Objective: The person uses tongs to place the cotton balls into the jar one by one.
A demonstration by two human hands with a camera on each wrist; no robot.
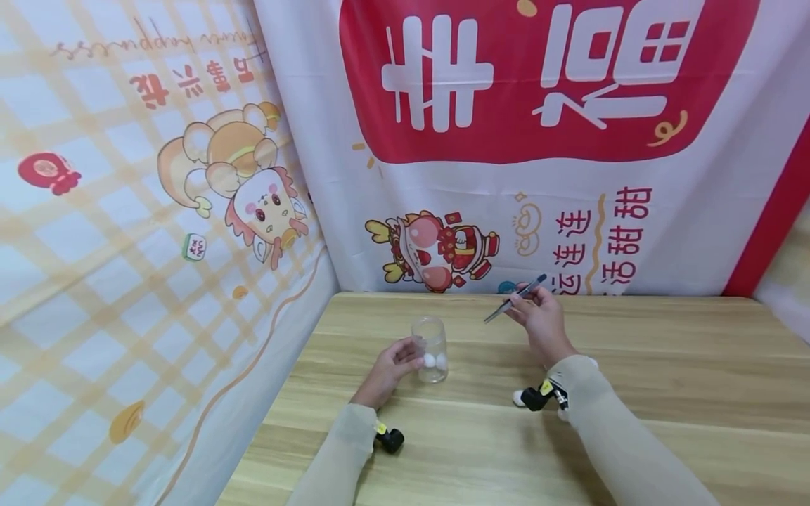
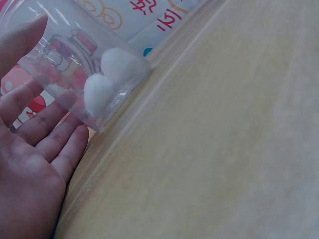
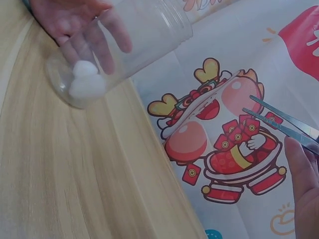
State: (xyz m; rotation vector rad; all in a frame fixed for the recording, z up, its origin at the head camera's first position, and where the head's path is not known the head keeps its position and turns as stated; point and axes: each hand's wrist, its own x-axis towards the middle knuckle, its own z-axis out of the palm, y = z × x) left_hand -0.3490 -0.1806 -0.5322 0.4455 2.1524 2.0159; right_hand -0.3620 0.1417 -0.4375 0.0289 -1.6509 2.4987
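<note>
A clear plastic jar (image 1: 433,351) stands on the wooden table, its top uncovered. Two white cotton balls (image 3: 87,82) lie at the bottom of it. My left hand (image 1: 394,367) holds the jar from the left, thumb on one side and fingers (image 2: 52,137) on the other. To the right, raised above the table, my right hand (image 1: 539,320) pinches a pair of metal tweezers (image 1: 514,300). Their tips are apart with nothing between them in the right wrist view. Another cotton ball (image 1: 519,398) lies on the table below the right wrist, partly hidden by the wrist camera.
The wooden table (image 1: 468,450) meets a white printed cloth (image 1: 329,190) at its back edge. A checked printed cloth (image 1: 126,281) hangs along the left side. Black cameras are strapped to both wrists. Something white shows partly beneath the right sleeve.
</note>
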